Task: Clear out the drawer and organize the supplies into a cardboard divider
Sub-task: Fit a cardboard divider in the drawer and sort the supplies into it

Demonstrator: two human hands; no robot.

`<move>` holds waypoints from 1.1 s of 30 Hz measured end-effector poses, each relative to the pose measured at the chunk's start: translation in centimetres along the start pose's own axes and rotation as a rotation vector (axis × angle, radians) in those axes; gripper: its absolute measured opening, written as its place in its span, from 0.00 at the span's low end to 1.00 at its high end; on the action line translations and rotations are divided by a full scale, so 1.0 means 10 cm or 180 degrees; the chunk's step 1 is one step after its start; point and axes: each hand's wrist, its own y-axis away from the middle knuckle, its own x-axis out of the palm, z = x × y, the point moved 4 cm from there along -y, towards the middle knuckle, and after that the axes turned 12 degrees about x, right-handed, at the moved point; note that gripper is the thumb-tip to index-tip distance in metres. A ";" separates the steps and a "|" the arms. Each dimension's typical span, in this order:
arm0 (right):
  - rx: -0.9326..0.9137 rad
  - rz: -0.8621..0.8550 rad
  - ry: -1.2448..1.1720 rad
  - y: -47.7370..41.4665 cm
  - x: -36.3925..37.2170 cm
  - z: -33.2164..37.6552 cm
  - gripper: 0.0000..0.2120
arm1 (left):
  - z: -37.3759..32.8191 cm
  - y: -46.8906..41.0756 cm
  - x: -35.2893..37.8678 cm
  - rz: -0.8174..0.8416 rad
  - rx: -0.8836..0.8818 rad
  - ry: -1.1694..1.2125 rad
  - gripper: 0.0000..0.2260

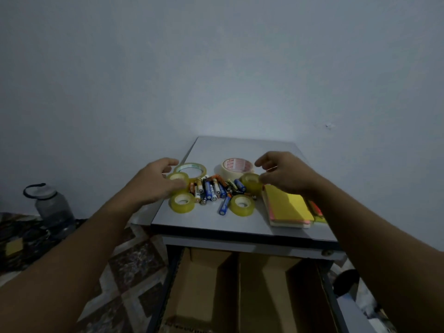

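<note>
A pile of batteries point(212, 188) lies in the middle of the grey cabinet top point(211, 219), ringed by several small yellow tape rolls. My left hand point(153, 181) closes around the far-left small roll point(177, 177). My right hand point(283, 175) pinches another small roll point(251, 183), lifted on its edge. Two more small rolls point(183, 202) point(242, 204) lie flat nearer me. A wide clear tape ring point(191, 168) and a masking tape roll point(236, 167) sit at the back. Below, the open drawer holds the cardboard divider point(240, 284) with bare compartments.
Yellow and pink sticky note pads point(287, 207) lie at the right of the cabinet top, with more pads point(317, 211) behind them. A grey water bottle point(51, 207) stands on the patterned floor at the left. A blue-grey wall rises right behind the cabinet.
</note>
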 end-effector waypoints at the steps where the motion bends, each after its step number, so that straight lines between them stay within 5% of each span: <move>1: 0.0024 0.0061 0.0100 -0.07 0.06 -0.02 0.18 | 0.01 -0.04 0.02 0.0057 0.0008 -0.0012 0.30; 22: -0.0204 -0.0092 0.0118 -0.23 0.18 -0.03 0.18 | 0.16 -0.12 0.02 -0.0327 0.0246 0.0029 0.18; 33: -0.0358 -0.0348 -0.0176 0.29 -0.08 0.01 0.19 | -0.43 0.30 -0.17 -0.0603 0.0649 0.0092 0.16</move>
